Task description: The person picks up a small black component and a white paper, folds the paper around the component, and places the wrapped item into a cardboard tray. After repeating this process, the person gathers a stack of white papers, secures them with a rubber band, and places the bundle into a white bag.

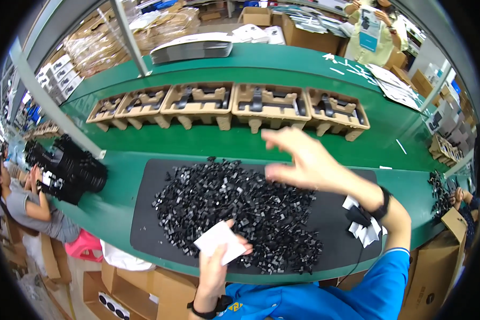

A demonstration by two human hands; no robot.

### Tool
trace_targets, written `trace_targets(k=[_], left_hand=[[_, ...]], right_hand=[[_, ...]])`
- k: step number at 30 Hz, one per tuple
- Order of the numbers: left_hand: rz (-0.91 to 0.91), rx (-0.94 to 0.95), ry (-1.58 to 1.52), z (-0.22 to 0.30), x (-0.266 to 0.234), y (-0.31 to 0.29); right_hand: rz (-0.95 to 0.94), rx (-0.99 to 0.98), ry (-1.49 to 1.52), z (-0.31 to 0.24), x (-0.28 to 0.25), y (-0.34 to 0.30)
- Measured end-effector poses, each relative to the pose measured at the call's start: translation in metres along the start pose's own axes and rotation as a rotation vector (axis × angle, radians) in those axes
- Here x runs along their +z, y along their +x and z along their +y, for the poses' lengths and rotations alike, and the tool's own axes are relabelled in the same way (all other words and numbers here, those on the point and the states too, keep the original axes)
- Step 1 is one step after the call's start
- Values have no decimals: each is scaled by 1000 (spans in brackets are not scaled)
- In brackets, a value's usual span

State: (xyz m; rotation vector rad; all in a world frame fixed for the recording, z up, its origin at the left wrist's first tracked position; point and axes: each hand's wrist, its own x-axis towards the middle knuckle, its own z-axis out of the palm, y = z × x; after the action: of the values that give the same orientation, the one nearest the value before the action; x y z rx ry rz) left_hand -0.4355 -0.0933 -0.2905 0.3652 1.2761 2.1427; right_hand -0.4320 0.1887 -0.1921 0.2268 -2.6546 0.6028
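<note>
My left hand [214, 271], low at the front of the mat, is closed on a white square card [219, 241]; its fingers show past the card's right edge. My right hand [304, 162] reaches over the far right part of the pile, thumb and fingers apart, with nothing seen between them. Below both hands spreads a wide heap of small black plastic parts [234, 197] on a dark grey mat [146, 224]. Beyond the right hand stands a row of brown moulded pulp trays [269, 112], each with black curved pieces in it.
White paper scraps and a black item [365, 226] lie on the mat's right side. Large black coiled parts [72, 168] are piled at the left, beside a seated person [24, 194]. Another person [376, 37] stands across the green bench [117, 208]. Open cardboard boxes [432, 272] flank me.
</note>
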Motion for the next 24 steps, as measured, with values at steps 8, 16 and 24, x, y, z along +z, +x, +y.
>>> trace_targets(k=[8, 16, 24], left_hand=[[-243, -24, 285, -11, 37, 0], [-333, 12, 282, -21, 45, -4], [-470, -67, 216, -17, 42, -9]], right_hand=[[-87, -230, -92, -80, 47, -90], [121, -398, -633, -83, 44, -119], [179, -613, -402, -78, 29, -134]])
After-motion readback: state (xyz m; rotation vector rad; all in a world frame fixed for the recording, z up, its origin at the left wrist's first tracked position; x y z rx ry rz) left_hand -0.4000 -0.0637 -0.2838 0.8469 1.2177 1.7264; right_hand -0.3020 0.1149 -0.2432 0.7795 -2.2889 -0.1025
